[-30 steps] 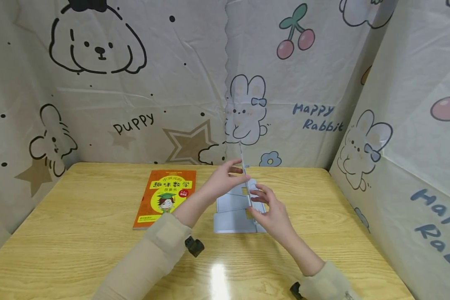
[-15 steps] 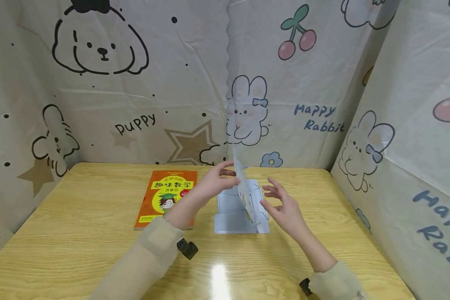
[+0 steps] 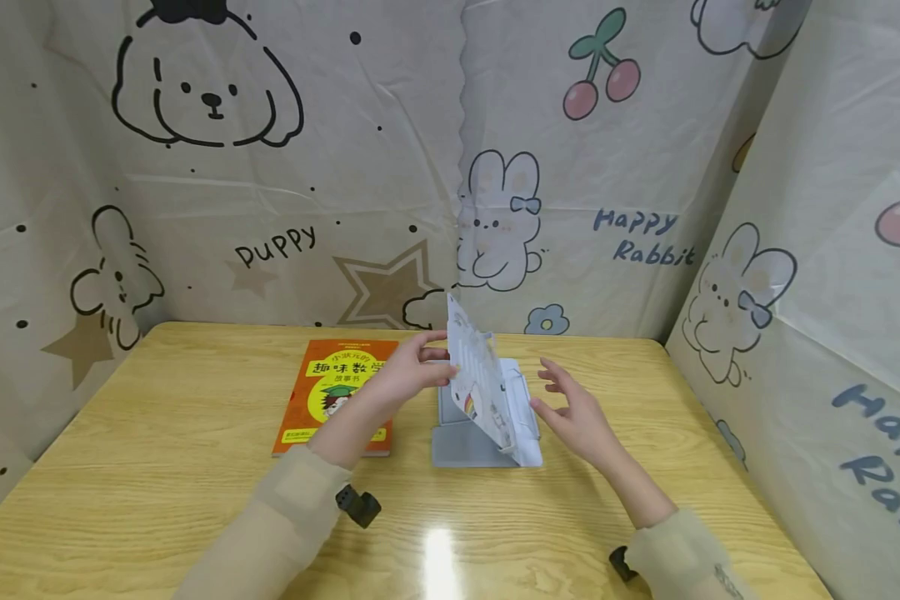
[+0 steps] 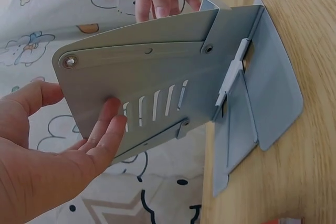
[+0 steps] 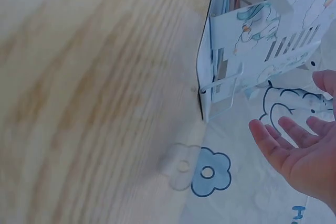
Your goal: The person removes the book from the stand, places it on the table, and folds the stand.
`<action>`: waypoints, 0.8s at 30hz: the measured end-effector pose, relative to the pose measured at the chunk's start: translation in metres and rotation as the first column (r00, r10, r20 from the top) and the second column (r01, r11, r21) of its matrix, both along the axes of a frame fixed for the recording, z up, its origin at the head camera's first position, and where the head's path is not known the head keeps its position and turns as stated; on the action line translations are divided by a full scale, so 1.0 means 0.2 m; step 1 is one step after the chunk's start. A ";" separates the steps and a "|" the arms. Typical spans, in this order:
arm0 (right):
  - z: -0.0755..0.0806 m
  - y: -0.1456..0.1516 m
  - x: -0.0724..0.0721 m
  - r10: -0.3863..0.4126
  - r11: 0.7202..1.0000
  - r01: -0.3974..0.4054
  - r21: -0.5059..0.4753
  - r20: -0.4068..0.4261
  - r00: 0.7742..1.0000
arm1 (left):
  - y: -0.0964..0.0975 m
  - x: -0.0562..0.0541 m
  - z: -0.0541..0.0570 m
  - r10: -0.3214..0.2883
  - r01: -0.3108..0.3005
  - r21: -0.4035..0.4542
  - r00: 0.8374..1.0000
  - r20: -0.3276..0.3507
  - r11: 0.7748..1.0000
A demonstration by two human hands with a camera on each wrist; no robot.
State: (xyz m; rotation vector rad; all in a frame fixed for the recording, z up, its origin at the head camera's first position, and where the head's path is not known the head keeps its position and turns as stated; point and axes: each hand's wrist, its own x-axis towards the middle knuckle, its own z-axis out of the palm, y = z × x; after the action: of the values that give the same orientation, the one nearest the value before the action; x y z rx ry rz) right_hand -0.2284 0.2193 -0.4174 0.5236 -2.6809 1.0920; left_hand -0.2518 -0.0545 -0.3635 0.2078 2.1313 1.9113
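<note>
A light blue metal book stand stands on the table, its slotted, printed panel tilted up to the left over a flat base. My left hand grips the panel's outer edge, thumb at one face and fingers at the other. The left wrist view shows the panel's plain back with slots, rivets and a hinge. Just right of the stand, my right hand hovers with loosely bent fingers and holds nothing. In the right wrist view a thin wire clip juts from the panel's lower end.
An orange children's book lies to the left of the stand, partly behind my left arm. The wooden table meets a cloth backdrop with cartoon prints at its back and sides. Each wrist carries a small black camera.
The panel has swung left from nearly edge-on, and its printed face now shows. My left hand moved left with it; my right hand let go of the panel and drew off to the right.
</note>
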 end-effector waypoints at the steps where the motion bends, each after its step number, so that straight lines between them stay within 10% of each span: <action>1: 0.00 0.00 -0.01 0.008 1.000 -0.008 0.011 0.007 1.000 | -0.01 0.00 0.00 0.000 0.000 0.007 1.000 0.005 1.000; 24: -0.12 0.12 -0.20 0.169 0.962 -0.193 0.192 0.136 0.976 | -0.20 0.02 -0.17 0.000 0.001 -0.016 0.999 0.036 1.000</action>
State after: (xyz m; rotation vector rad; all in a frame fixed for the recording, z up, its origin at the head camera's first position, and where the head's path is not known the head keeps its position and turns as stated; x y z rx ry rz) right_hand -0.2681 0.2433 -0.4417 0.7776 -2.9160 0.9214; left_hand -0.2484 -0.0955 -0.3972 0.1688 2.1218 1.8830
